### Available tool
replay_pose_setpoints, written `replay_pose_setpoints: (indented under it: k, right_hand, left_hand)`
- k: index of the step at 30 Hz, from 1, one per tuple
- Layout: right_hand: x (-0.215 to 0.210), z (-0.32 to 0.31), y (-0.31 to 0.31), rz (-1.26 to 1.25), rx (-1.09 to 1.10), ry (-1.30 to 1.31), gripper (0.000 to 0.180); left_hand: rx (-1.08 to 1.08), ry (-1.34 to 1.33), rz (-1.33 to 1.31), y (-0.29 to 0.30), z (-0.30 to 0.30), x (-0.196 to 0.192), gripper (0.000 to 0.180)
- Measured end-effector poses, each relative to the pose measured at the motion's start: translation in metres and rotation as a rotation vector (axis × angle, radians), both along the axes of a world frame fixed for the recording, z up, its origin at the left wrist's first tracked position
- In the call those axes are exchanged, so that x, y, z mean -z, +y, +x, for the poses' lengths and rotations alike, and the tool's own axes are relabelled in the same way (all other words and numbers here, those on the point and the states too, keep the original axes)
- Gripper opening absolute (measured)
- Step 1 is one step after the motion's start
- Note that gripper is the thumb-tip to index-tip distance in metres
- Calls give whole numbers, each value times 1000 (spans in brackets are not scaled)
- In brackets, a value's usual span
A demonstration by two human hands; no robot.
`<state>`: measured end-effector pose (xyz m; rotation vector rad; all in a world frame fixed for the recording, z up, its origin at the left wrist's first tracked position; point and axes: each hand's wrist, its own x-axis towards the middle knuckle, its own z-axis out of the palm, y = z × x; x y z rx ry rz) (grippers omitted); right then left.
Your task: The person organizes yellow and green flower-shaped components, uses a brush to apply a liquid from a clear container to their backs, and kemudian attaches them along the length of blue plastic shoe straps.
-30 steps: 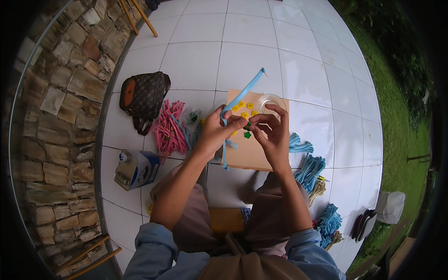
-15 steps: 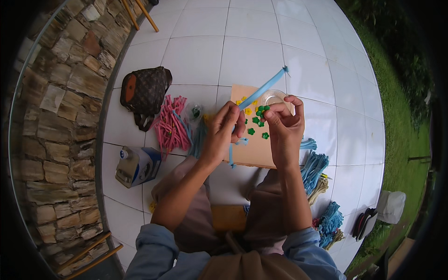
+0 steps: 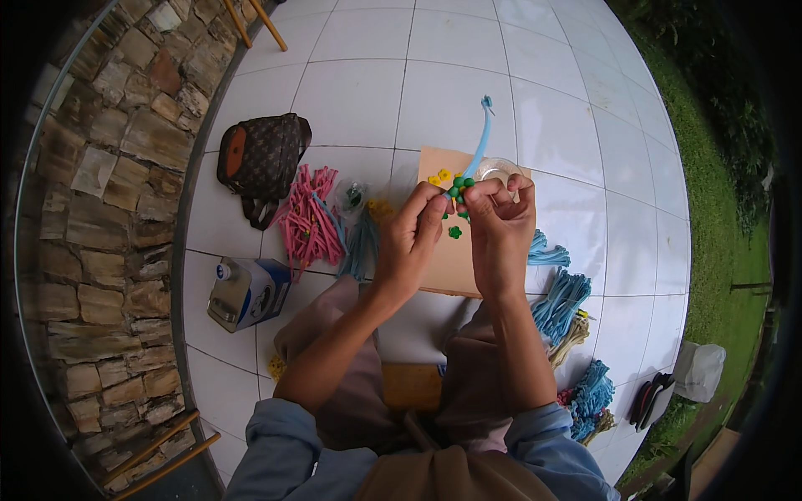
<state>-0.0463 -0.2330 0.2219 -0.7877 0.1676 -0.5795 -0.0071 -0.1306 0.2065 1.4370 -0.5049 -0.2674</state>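
Observation:
In front of me both hands meet above a tan board (image 3: 447, 275) on the floor. My left hand (image 3: 405, 242) pinches a light blue strip (image 3: 479, 150), whose knotted far end sticks up and bends slightly. With thumb and fingertips my right hand (image 3: 503, 242) holds a green flower-shaped piece (image 3: 461, 185) against the strip. Fingers hide where the two meet. On the board lie a loose green flower piece (image 3: 454, 232) and yellow flower pieces (image 3: 444, 174). A clear round dish (image 3: 499, 165) is partly hidden behind my right hand.
To the left are a dark patterned bag (image 3: 261, 154), pink strips (image 3: 311, 221), a blue strip bundle (image 3: 359, 246) and a blue-and-silver can (image 3: 248, 294). Blue bundles (image 3: 561, 305) and beige ones (image 3: 571, 341) lie on the right. A stone wall (image 3: 104, 284) borders the tiled floor.
My hands have come together, bringing the green flower piece to the blue strip. The strip now points more steeply away from me and curves.

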Motion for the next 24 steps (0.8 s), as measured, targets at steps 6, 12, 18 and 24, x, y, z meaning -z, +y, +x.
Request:
replay_pose_setpoints:
  k: [6,12,18,24]
  right_hand:
    - [-1,1,1,-18,29,28,42]
    - [-2,0,2,-107,64,59,43]
    - [3,0,-1,-142,55,93,43]
    - [3,-1,1,-148,-37,201,43]
  left_hand:
    - [-26,-109,83,2,2,0,24]
    - [-2,-130,110,4,3,2,24]
    - [98,-161,132,10,11,-3,21]
    - [284,7,45,15,20,-3,27]
